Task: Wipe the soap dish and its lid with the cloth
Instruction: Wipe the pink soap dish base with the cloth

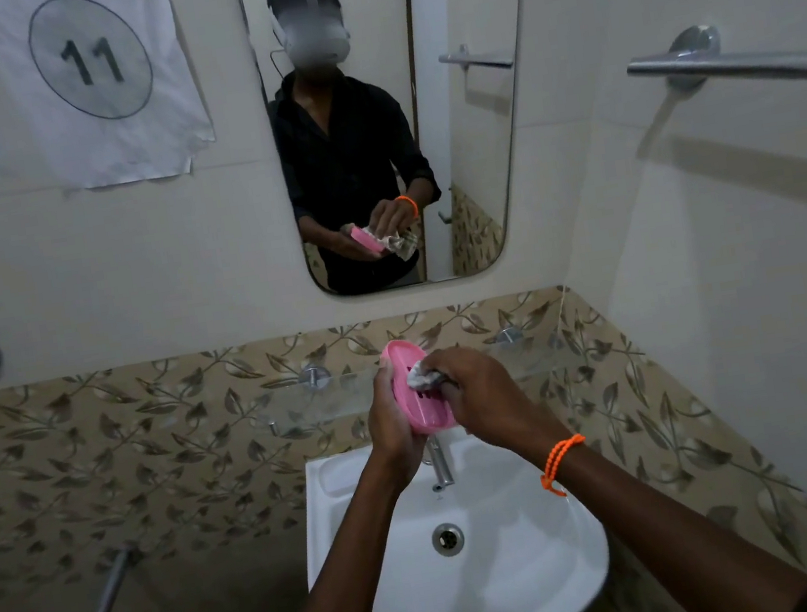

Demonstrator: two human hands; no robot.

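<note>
Both hands work above the sink (557,569): left hand (391,426) grips the pink soap dish (416,392), long axis tilted up-left, hollow facing the camera; right hand (481,393) pinches the cloth (421,376) inside it.

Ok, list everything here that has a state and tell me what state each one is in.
soap dish: held tilted over the basin, inside facing up.
cloth: bunched, pressed into the dish.
left hand: grips the dish's edge.
right hand: grips the cloth.
tap: no water running.
basin: drain open, no standing water.
</note>
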